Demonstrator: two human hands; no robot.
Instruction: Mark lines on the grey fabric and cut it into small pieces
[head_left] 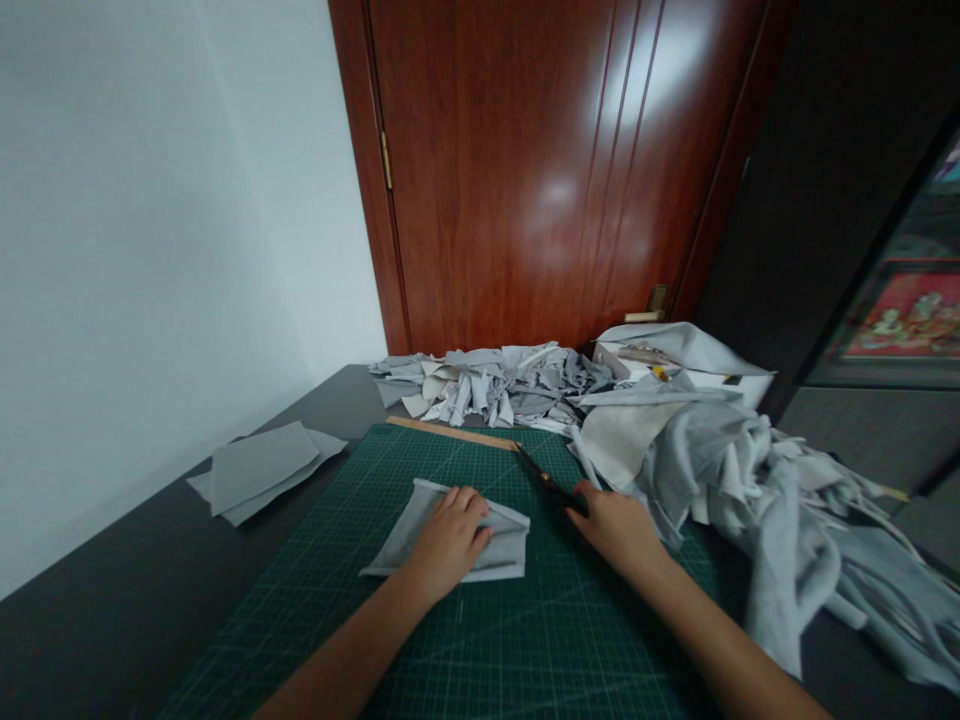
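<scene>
My left hand (451, 535) lies flat on a folded piece of grey fabric (399, 530), pressing it to the green cutting mat (480, 660). Its fingers are stretched out and a little bent, and they cover the middle of the piece. At the mat's right side, my right hand (611, 525) has its fingers round the handles of a pair of black scissors (547, 482). The blades point away to the upper left, their tips close to a wooden ruler (450, 432) along the mat's far edge. Part of the handles is hidden by the fingers.
Cut grey fabric pieces (262, 465) lie on the dark table (82, 640) at left. Fabric scraps (487, 385) are heaped behind the mat. A larger cloth pile (720, 470) and a white box (720, 382) stand at right. A wooden door (510, 180) rises behind.
</scene>
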